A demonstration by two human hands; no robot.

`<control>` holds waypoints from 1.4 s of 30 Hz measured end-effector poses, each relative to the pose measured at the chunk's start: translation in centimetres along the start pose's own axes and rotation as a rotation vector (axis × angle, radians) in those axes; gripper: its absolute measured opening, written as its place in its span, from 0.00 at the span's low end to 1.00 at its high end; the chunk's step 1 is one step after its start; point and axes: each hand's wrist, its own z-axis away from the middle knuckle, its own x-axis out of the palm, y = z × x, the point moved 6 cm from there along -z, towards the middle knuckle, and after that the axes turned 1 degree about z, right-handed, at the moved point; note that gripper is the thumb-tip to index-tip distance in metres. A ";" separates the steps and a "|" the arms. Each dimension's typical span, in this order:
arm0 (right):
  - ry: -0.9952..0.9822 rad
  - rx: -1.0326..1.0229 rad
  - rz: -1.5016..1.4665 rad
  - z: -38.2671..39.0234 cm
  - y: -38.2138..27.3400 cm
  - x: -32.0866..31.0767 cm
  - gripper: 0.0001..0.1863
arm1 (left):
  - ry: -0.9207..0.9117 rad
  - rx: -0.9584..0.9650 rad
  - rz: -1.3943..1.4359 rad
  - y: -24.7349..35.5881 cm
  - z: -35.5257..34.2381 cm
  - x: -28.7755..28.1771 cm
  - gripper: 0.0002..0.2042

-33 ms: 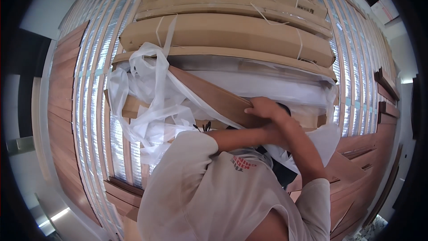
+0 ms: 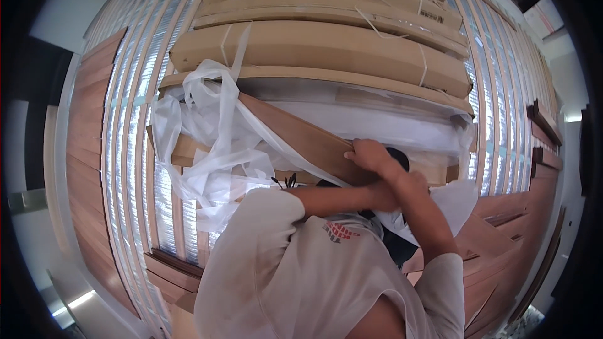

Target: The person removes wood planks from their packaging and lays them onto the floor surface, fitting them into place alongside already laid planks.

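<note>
A long brown wooden floorboard (image 2: pixel 301 135) slants from the open carton toward my body. My right hand (image 2: pixel 369 156) is closed round the board's edge near its close end, thumb on top. My left arm crosses in front of my body, and my left hand (image 2: pixel 388 196) lies under the right forearm, its fingers hidden. White foam wrapping (image 2: pixel 220 125) is bunched along the left side of the board. Behind it lies the open cardboard carton (image 2: pixel 377 90), lined with white sheet.
Several closed cardboard cartons (image 2: pixel 314 48) with white straps lie beyond the open one. Wooden battens over silvery sheeting (image 2: pixel 129 125) run on both sides. Laid brown boards (image 2: pixel 88 125) cover the far left, and loose boards (image 2: pixel 496 229) lie at the right.
My right forearm and left wrist have shifted very slightly. The right hand keeps its hold on the floorboard.
</note>
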 end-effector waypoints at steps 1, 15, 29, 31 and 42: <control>0.049 0.070 -0.035 0.3 -0.1 -0.1 0.27 | -0.068 0.013 -0.005 -0.2 1.2 1.2 0.15; 0.243 0.366 0.070 13.8 2.8 -11.1 0.28 | 0.035 0.180 -0.623 -6.3 11.3 -2.8 0.15; 0.437 0.673 -0.259 32.6 8.0 -10.7 0.24 | 0.140 0.186 -0.866 -6.5 15.2 -4.7 0.11; 0.486 0.681 -0.343 35.1 8.6 -9.9 0.25 | 0.176 0.097 -0.884 -7.5 16.2 -6.1 0.10; 0.820 0.714 -1.024 40.9 10.7 0.0 0.26 | 0.724 -0.998 -1.200 -23.0 39.7 -31.6 0.13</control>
